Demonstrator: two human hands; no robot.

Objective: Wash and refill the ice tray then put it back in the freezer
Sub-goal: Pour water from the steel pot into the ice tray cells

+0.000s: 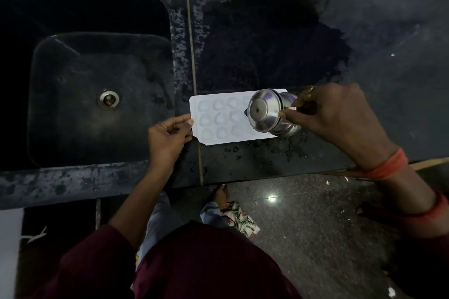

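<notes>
A white ice tray (218, 119) with rows of rounded cells lies flat on the dark counter, just right of the sink. My left hand (167, 136) pinches its left edge between thumb and fingers. My right hand (332, 114) grips a small steel pot (269, 111), tipped on its side over the tray's right end with its base facing the camera. The pot hides the tray's right cells. Whether water is running out of it cannot be seen.
A black sink (97, 94) with a metal drain (108, 99) fills the left. The counter (364, 43) is wet in a large patch behind the tray, with droplets (267, 150) near the front edge. My foot (221, 195) and a floral cloth (240, 221) are on the floor below.
</notes>
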